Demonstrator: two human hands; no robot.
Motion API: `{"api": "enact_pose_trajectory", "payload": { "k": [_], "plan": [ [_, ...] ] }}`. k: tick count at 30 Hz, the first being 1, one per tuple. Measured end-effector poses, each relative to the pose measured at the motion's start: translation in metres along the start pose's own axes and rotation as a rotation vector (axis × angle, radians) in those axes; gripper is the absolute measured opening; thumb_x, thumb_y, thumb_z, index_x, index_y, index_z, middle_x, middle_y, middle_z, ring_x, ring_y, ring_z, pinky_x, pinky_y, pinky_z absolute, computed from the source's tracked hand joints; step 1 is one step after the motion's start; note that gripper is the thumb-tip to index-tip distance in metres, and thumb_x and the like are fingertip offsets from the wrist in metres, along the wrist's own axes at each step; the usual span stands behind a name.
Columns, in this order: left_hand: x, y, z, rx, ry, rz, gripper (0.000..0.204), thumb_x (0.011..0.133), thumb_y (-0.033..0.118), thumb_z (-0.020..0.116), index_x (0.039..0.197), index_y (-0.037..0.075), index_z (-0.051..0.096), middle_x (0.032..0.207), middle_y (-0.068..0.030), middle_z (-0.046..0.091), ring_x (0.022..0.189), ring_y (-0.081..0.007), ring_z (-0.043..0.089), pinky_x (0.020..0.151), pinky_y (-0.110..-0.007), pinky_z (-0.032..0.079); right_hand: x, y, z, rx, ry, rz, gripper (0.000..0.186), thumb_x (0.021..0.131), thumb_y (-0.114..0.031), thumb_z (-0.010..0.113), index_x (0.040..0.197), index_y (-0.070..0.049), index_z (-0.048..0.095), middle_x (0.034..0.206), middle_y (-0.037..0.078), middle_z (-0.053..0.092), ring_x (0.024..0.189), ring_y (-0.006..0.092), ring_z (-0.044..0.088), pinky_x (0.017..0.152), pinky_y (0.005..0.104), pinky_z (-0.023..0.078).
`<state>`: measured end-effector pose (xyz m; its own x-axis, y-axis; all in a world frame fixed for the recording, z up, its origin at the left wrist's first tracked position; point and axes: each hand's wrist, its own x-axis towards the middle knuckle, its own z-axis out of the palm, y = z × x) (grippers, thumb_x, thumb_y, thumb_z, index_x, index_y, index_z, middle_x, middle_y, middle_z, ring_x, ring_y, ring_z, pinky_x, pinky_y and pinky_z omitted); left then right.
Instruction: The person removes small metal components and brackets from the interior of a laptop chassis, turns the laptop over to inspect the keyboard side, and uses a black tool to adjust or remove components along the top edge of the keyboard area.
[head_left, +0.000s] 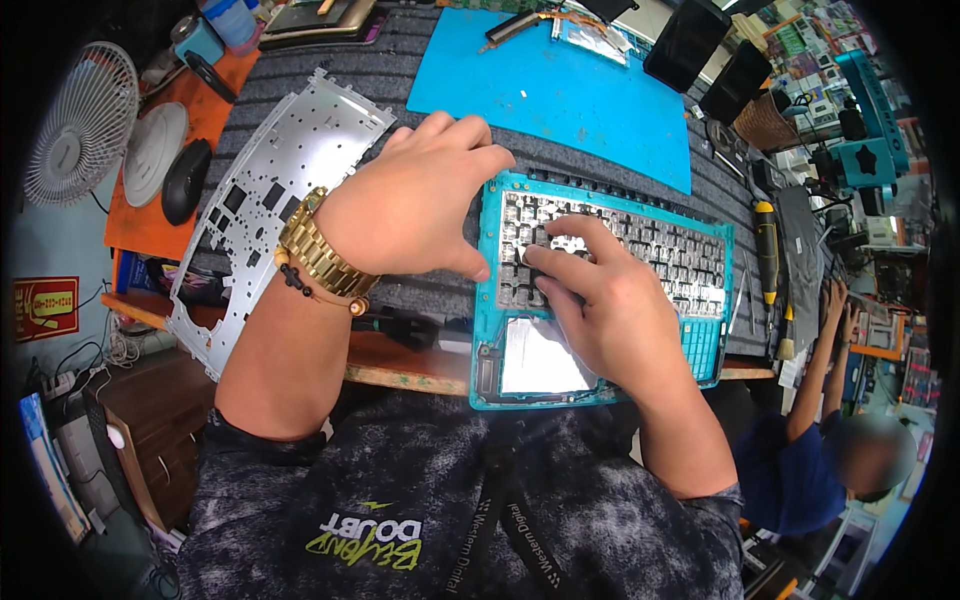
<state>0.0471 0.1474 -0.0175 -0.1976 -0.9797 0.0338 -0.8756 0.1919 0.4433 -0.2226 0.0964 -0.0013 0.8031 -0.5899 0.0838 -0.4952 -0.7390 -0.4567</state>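
Note:
A teal laptop palm-rest case [484, 330] lies at the table's front, with a bare keyboard mechanism [680, 260] and touchpad plate [550, 355]. My left hand [410, 195] is open, fingers curved apart over the case's upper left corner, thumb tip at its left edge. My right hand [610, 305] is open, with bent, separated fingertips on the keyboard's left part; whether anything tiny lies beneath them is hidden. A perforated silver metal plate [250, 180] lies left of the case, partly behind my left wrist and forearm.
Behind are a blue mat [550, 100] and black speakers [680, 45]. A fan [75, 140] and mouse [185, 180] stand left. Right are a screwdriver [765, 250], brush [786, 335] and teal microscope stand [865, 130]. A co-worker [790, 470] in blue works at the far right.

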Motion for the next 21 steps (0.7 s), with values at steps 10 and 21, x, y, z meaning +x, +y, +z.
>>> {"api": "enact_pose_trajectory", "payload": {
  "k": [10, 21],
  "plan": [
    [0.0026, -0.0011, 0.0015, 0.01, -0.018, -0.009, 0.104, 0.067, 0.035, 0.111, 0.156, 0.005, 0.066, 0.148, -0.0139, 0.063, 0.141, -0.0414, 0.058, 0.12, -0.052, 0.052, 0.0002, -0.0061, 0.0087, -0.023, 0.016, 0.039, 0.018, 0.101, -0.012, 0.083, 0.119, -0.009, 0.086, 0.133, 0.013, 0.075, 0.092, 0.0413, 0.083, 0.08, 0.0523, 0.069],
    [0.0002, 0.0002, 0.0026, 0.085, 0.006, -0.102, 0.12, 0.06, 0.045, 0.114, 0.161, 0.008, 0.06, 0.149, -0.0151, 0.059, 0.145, -0.0407, 0.055, 0.123, -0.054, 0.049, 0.0018, -0.0064, 0.006, 0.031, 0.044, 0.048, 0.017, 0.102, -0.013, 0.084, 0.118, -0.009, 0.086, 0.135, 0.016, 0.073, 0.091, 0.0433, 0.082, 0.081, 0.0548, 0.067]
  ]
}}
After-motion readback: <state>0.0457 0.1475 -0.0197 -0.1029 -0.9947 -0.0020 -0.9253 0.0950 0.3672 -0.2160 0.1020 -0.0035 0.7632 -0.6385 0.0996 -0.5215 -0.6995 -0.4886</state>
